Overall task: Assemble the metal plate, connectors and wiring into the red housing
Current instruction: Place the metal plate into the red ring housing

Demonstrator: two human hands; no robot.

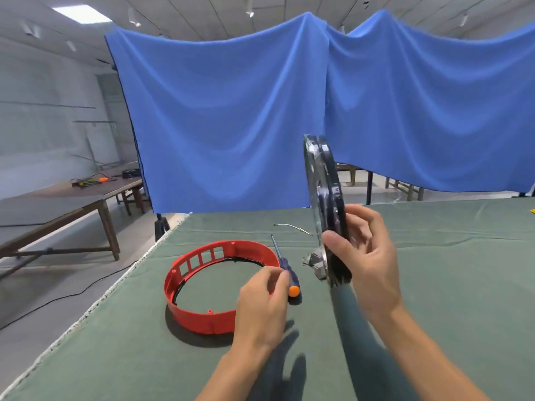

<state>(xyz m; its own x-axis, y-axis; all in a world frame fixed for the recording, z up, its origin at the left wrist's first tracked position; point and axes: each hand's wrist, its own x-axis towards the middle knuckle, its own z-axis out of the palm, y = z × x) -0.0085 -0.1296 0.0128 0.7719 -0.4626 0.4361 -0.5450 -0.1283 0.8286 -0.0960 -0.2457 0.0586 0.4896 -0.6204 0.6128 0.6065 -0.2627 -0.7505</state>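
The red housing (202, 285), an open ring with window slots, lies flat on the green cloth table (434, 285). My right hand (367, 261) grips a round metal plate (324, 198) with black parts on it, held on edge above the table. My left hand (260, 305) hovers over the ring's right side with fingers curled, its fingertips at the handle of a screwdriver (285, 270). I cannot tell whether those fingers pinch anything. A small grey connector piece (317, 263) lies under the plate.
A thin bent wire (292, 227) lies farther back on the cloth. The table's left edge runs diagonally past the housing. Blue curtains (231, 125) hang behind. A wooden table (72, 198) with tools stands at the far left.
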